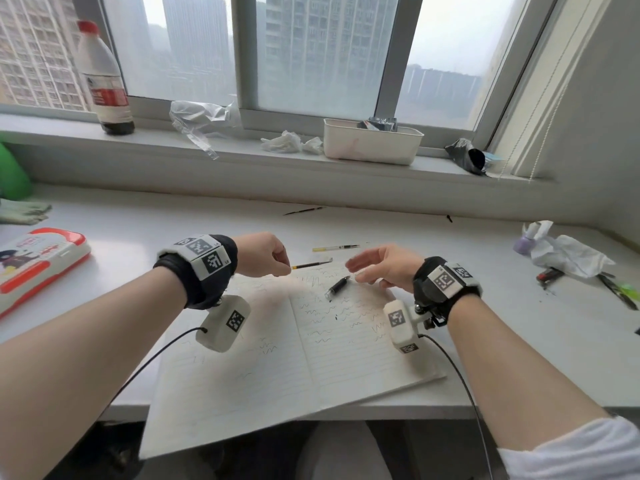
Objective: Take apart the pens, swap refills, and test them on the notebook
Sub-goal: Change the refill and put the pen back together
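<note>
An open lined notebook with several ink squiggles lies at the desk's front edge. My left hand is closed on a thin dark refill that points right over the notebook's top edge. My right hand hovers above the right page with fingers loosely spread; I see nothing in it. Just below and left of it a black pen barrel part lies on the page. A yellow-ended refill rests on the desk beyond the notebook. Another thin refill lies farther back.
An orange and white pencil case sits at the left. Crumpled paper, a purple bottle and pen pieces lie at the right. The windowsill carries a bottle, tissues and a white tub.
</note>
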